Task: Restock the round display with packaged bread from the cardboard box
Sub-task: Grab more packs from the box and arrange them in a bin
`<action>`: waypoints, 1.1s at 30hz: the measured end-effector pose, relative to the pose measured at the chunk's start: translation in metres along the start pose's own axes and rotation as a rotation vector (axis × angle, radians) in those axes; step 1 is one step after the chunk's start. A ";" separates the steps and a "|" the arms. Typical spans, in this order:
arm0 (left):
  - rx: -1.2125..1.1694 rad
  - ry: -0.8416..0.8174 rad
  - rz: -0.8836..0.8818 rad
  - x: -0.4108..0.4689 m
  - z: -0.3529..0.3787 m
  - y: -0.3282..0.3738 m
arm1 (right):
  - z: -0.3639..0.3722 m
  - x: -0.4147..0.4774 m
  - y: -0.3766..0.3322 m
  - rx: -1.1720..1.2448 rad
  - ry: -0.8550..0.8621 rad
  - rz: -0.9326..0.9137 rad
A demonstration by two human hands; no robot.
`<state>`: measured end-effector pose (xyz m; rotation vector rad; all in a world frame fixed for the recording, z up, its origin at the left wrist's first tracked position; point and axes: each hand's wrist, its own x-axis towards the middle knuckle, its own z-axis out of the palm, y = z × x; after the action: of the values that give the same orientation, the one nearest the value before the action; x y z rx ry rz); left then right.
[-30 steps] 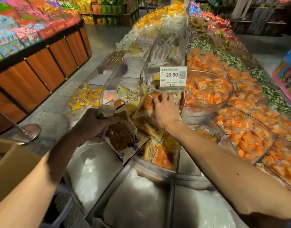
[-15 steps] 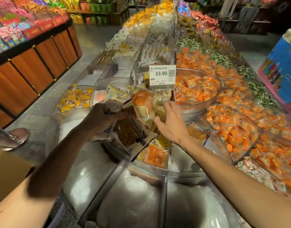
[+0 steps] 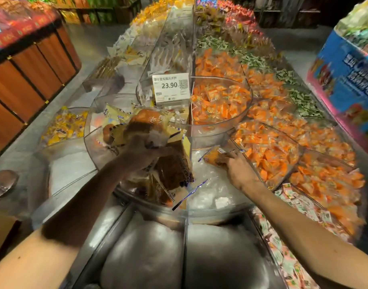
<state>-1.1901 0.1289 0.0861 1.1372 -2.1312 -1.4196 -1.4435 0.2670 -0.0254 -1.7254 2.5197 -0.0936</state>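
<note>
Gripping a whole bunch of bread packets [image 3: 172, 165] in the left hand [image 3: 139, 152], this person holds them over the left half of the round display [image 3: 141, 202]. Meanwhile the right hand [image 3: 239, 173] pinches a single orange packet [image 3: 213, 156] lying in the display's right half.
</note>
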 end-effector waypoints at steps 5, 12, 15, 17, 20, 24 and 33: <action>-0.058 0.007 -0.024 -0.006 0.005 0.003 | 0.001 0.028 0.016 0.101 0.173 -0.222; -0.103 0.023 -0.070 -0.001 0.012 0.000 | -0.003 0.036 0.009 0.350 0.465 -0.338; -0.079 0.034 -0.090 0.002 0.016 0.003 | 0.011 0.036 0.007 0.304 0.289 -0.259; -0.079 0.027 -0.088 0.004 0.019 0.003 | 0.023 0.037 0.010 0.162 0.090 -0.188; -0.094 0.028 -0.092 0.008 0.024 0.005 | 0.020 0.044 0.016 0.005 -0.120 -0.157; -0.129 0.127 -0.072 0.013 0.038 0.011 | -0.014 0.038 0.014 0.158 -0.051 -0.084; -0.371 0.228 -0.227 0.032 0.116 0.007 | -0.044 -0.019 -0.006 1.270 -0.040 0.381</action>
<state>-1.2886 0.1771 0.0357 1.3441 -1.5434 -1.6087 -1.4355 0.2830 0.0194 -0.6974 1.8582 -1.2507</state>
